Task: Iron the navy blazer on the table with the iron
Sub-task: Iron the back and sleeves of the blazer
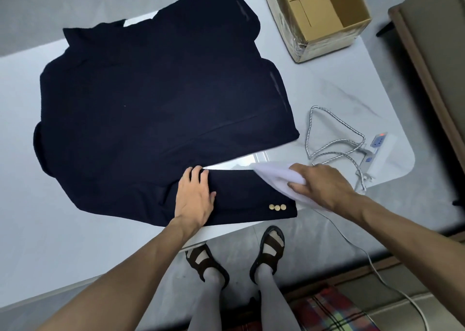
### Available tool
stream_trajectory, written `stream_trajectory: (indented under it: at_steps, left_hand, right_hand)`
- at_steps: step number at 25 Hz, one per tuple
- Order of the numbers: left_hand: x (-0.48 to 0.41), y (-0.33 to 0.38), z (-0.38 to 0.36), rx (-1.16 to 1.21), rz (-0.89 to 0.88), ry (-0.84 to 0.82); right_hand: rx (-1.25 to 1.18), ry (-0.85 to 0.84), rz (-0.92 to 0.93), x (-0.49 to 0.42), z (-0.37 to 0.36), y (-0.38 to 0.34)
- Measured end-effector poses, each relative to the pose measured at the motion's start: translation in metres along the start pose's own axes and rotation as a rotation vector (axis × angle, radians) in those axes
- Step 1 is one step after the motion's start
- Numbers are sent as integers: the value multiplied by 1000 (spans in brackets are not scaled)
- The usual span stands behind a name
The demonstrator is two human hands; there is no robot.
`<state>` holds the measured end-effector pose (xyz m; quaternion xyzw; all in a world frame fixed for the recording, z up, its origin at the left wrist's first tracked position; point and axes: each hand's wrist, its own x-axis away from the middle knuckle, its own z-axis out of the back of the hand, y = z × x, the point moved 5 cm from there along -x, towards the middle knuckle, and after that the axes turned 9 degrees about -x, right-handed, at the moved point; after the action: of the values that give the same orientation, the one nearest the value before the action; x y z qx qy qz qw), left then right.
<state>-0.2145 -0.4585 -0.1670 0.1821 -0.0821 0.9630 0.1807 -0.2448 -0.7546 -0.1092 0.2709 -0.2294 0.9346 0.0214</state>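
Sleeve (241, 192) of navy blazer (151, 91) is lying on table (339, 84) under flat, spread-fingered left grip (195, 197); right grip (324, 187) is clutching white cloth (274, 174).

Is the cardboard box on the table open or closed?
Open. The cardboard box has no top covering it, and its bare inside bottom shows.
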Motion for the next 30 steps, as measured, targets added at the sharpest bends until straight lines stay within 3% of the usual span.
stream_trajectory:
  at_steps: [2, 5, 7, 9, 14, 17, 18, 20, 21, 23, 25, 27, 30]
  left_hand:
    - [-20, 20, 17, 67, -146, 14]
    - [-54, 63, 31, 178, -321, -192]
    - [-68, 80, 34, 230, -327, -381]
    - [-72, 73, 38, 379, -302, -460]
    - [-69, -24, 87, 1244, 95, -107]
    - [-82, -76, 73, 1415, 453, -52]
    - [-87, -87, 65, 1324, 551, -69]
    - [-91, -100, 58, 823, 609, -35]
    - [-93, -99, 65, 575, 526, 86]
    - [-96, -84, 76, 292, 118, 304]
    - [-97, -69, 58, 22, -226, 109]
    - [-95, -76, 27, -114, -261, -128]
    - [-91, -80, 15, -8, -257, -121]
  right_hand:
    - [-380, 148, -143, 3, 20, 13]
    - [-849, 339, -262, -7, 50, 19]
    - [-1015, 374, -307, -15, 63, 15]
    - [-1078, 385, -345, -19, 73, 11]
    - [-1211, 433, -367, -28, 97, -9]
    - [-1172, 411, -347, -43, 95, -31]
    - [-1145, 398, -344, -49, 91, -38]
    - [-1093, 368, -350, -57, 76, -52]
    - [-1077, 356, -363, -59, 67, -59]
    - [-1092, 334, -395, -64, 47, -75]
    - [-1190, 314, -424, -69, 30, -92]
    - [-1254, 313, -444, -77, 21, -114]
    - [-1169, 345, -399, -89, 13, -154]
